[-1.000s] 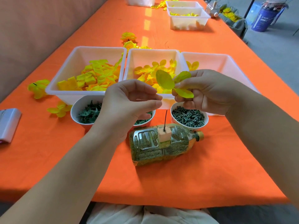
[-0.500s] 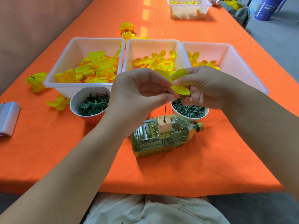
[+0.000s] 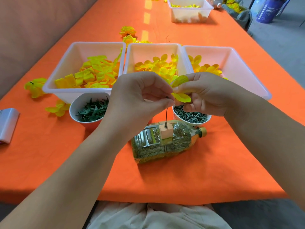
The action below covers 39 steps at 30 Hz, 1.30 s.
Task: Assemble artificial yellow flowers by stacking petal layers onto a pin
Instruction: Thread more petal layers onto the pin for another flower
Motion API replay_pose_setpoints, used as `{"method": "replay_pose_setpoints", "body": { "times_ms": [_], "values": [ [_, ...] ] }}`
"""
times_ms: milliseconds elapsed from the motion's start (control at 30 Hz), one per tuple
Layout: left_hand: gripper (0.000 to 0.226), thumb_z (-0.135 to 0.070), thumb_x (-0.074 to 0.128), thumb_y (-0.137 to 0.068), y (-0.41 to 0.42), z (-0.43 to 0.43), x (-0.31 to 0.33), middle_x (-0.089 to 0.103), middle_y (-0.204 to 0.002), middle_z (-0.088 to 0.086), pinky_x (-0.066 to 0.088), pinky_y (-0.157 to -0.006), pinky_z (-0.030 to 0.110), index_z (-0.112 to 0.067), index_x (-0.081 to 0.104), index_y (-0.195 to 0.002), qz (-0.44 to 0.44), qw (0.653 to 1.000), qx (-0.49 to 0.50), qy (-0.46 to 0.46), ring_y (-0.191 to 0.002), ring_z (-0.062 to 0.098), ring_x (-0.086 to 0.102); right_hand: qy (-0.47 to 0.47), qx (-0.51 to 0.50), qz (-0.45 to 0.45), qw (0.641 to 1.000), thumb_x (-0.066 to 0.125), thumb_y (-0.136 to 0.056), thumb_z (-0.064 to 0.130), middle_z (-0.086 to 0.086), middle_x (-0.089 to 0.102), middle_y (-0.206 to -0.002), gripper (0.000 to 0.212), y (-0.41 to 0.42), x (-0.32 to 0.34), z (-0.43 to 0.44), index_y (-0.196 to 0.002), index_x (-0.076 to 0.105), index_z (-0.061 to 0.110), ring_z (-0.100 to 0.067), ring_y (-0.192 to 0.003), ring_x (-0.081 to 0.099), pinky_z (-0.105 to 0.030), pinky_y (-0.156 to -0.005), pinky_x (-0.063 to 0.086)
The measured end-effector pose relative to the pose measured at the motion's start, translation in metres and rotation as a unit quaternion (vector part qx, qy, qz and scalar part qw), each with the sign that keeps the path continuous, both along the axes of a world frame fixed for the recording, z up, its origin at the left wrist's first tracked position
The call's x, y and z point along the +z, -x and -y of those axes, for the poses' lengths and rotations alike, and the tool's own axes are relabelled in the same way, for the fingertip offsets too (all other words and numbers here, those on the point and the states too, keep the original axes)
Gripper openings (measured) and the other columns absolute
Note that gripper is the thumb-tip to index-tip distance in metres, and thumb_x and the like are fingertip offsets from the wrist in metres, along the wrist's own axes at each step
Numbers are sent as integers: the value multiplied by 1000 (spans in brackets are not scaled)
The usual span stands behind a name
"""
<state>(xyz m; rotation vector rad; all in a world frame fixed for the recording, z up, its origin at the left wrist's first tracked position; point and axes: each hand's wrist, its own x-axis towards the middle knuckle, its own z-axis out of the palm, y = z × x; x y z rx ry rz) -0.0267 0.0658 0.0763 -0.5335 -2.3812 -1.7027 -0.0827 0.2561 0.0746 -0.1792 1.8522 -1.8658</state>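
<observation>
Between left hand [image 3: 137, 100] and right hand [image 3: 209, 95], a yellow petal layer [image 3: 181, 97] is pinched in the right one's curled fingers. Just below them stands the pin [image 3: 166, 116] (its top nipped between the left thumb and forefinger), rooted in a block [image 3: 166, 132] on a bottle [image 3: 158, 146].

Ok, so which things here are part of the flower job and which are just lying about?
In use: petal layer in the right hand, pin in the block on the bottle, three petal tubs, two cups of green parts.
Lying about: loose flowers, white box at left, far tub, blue bucket.
</observation>
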Motion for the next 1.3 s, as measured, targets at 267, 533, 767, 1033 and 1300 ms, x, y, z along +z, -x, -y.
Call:
{"method": "replay_pose_setpoints", "body": {
  "times_ms": [267,533,767,1033,1300],
  "values": [
    [19,-1,85,-72,2,0,3,76,-76,-2,58,-72,20,-14,74,-82,0,998,-10,56,-73,7,74,4,15,-6,1000,61,-89,1,-3,65,-67,10,-2,1,2,-88,65,10,-11,-58,64,-19,-46,43],
    [20,-3,86,-72,-8,-2,-7,76,-76,-6,57,-68,20,-16,73,-79,-18,999,47,-5,-72,8,74,12,-9,-10,1000,62,-91,2,-7,68,-72,20,-6,3,-3,-78,69,15,-16,-64,66,-20,-46,45],
    [23,-12,89,-69,-10,-4,-2,72,-74,-11,54,-59,16,-22,70,-73,-33,996,80,38,-63,2,69,4,-9,-9,1000,62,-91,3,-6,69,-72,17,-9,3,-3,-81,69,15,-14,-62,68,-20,-47,46],
    [22,-16,91,-67,-6,-9,-2,70,-68,-8,56,-60,24,-23,70,-71,-50,993,93,45,-62,5,68,13,22,-12,1000,60,-91,1,3,64,-62,27,-5,4,3,-74,71,19,-8,-52,60,-20,-47,40],
    [22,-15,90,-68,-7,-6,-4,71,-70,-8,53,-53,19,-22,70,-71,-28,995,92,9,-59,3,68,10,-6,5,1000,62,-91,2,-4,68,-69,26,-3,3,-2,-72,73,18,-13,-58,65,-20,-44,43]
  ]
}}
